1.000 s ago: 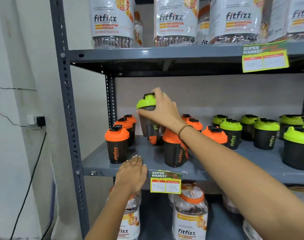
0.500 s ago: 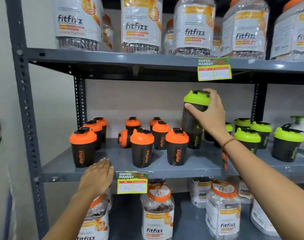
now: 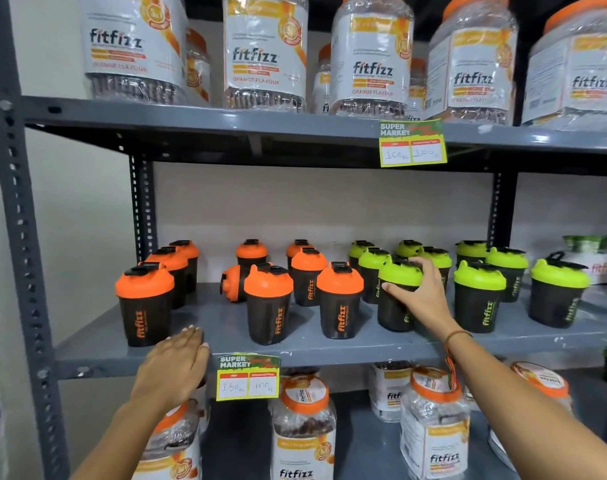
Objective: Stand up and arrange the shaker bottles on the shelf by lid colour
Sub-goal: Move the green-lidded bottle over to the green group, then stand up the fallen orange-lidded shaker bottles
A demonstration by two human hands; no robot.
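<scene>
- Head view: the right hand [image 3: 418, 294] is wrapped round a green-lidded bottle [image 3: 397, 296], thumb on its left side and fingers curled over the lid's right edge. The bottle stands upright at the front of the middle shelf [image 3: 329, 348], on the left edge of the green group and just beside an orange-lidded bottle [image 3: 340, 299].
- The left hand [image 3: 175, 367] lies flat on the shelf's front lip, fingers straight and together, holding nothing.
- Step in hand, as I judge it: setting this bottle down among the greens.
- Next: let go, then reach for the tipped orange bottle [image 3: 233, 284] lying on its side in the orange group and stand it up.
</scene>
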